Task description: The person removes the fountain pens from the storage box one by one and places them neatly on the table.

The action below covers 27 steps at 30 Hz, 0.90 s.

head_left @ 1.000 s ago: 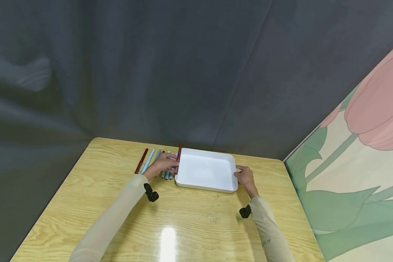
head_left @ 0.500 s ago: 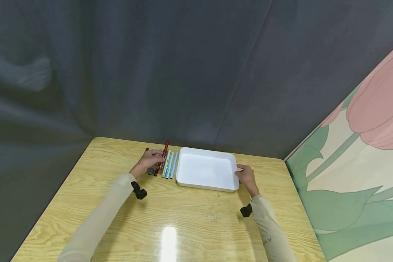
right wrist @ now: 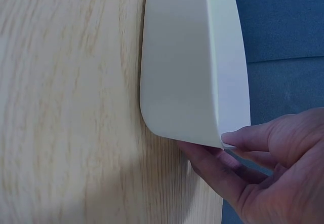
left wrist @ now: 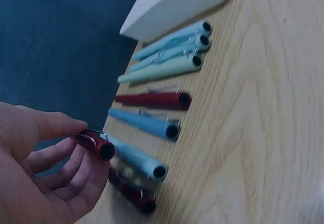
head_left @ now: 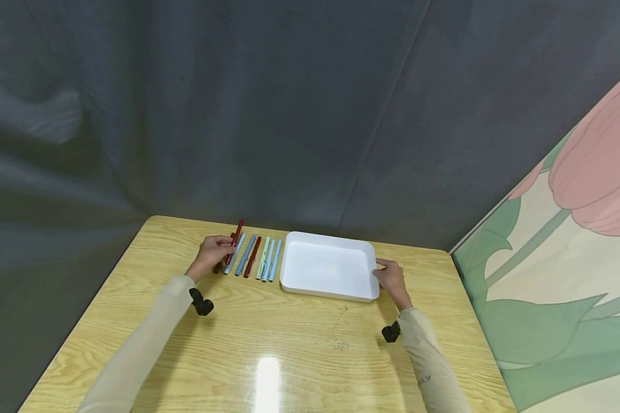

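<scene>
My left hand [head_left: 213, 252] pinches a dark red pen [left wrist: 96, 144] with a metal clip between thumb and fingers. It is held over the left end of a row of pens, above another dark red pen [left wrist: 132, 193] and a light blue pen [left wrist: 136, 155]. To the right lie a blue pen [head_left: 245, 255], a red pen [head_left: 252, 257], a pale green pen [head_left: 264, 258] and two light blue pens [head_left: 275, 261]. My right hand [head_left: 391, 277] grips the right end of a white tray [head_left: 330, 295], thumb at the rim and fingers against the outer wall.
The wooden table [head_left: 227, 355] ends at a dark curtain [head_left: 289, 115] just behind the pens and tray. A wall with a printed tulip [head_left: 594, 160] borders the right side. Black cameras sit on both wrists.
My left hand has carried the dark red pen leftward from the tray's left rim, across the row, to its left end. The right hand stays at the tray's right end.
</scene>
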{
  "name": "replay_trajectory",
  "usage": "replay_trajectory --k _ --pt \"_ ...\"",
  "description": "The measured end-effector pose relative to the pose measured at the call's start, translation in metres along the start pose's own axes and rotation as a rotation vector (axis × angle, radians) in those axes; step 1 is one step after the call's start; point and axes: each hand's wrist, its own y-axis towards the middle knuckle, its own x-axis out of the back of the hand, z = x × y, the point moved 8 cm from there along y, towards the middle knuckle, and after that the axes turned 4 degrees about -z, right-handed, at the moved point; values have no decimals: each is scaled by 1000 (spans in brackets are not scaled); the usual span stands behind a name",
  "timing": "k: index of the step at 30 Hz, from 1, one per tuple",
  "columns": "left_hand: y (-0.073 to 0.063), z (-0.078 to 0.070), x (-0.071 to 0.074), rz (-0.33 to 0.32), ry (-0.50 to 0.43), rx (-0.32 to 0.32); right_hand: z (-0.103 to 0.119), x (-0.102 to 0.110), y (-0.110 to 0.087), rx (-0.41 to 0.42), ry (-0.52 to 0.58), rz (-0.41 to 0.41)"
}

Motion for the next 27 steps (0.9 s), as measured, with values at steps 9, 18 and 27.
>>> replay_trajectory --k 9,18,27 --pt "0 22 35 -124 150 47 1 1 -1 3 9 -10" --pt "2 42 46 -138 354 76 0 -1 -2 -21 16 -9" --pt "1 41 40 -139 366 63 -1 1 1 -18 12 2"
